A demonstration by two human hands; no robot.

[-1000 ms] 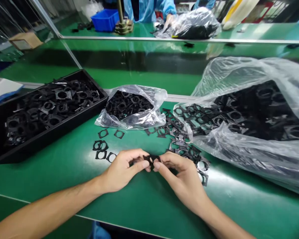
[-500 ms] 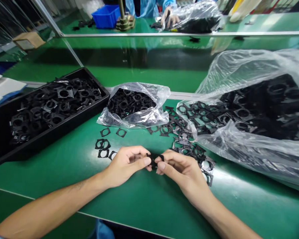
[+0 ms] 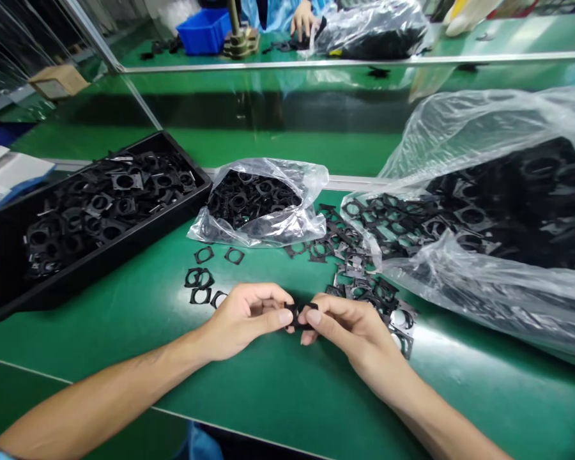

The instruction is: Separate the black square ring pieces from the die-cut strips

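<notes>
Between my two hands, a small black plastic part [image 3: 296, 313] is pinched above the green table; fingers cover much of it. My left hand [image 3: 249, 316] grips its left side with thumb and fingertips. On the right side, the thumb and index finger of my right hand [image 3: 347, 322] press on it. Left of my hands lie several loose black ring frames [image 3: 200, 295], squarish with a round hole. A spread of similar black frames [image 3: 359, 271] lies just beyond my right hand, running up to a large clear plastic bag [image 3: 464, 278] full of them.
At the left stands a long black tray [image 3: 76, 281] heaped with black frames. A smaller clear bag [image 3: 311, 223] of black rings sits at the centre back. Past a metal rail [image 3: 345, 181], a co-worker's hand [image 3: 303, 19] is near a blue bin [image 3: 204, 32].
My hands have barely moved; the black part now sits flatter and closer between my fingertips. Across the table, the co-worker's hand has shifted left, off the plastic bag.
</notes>
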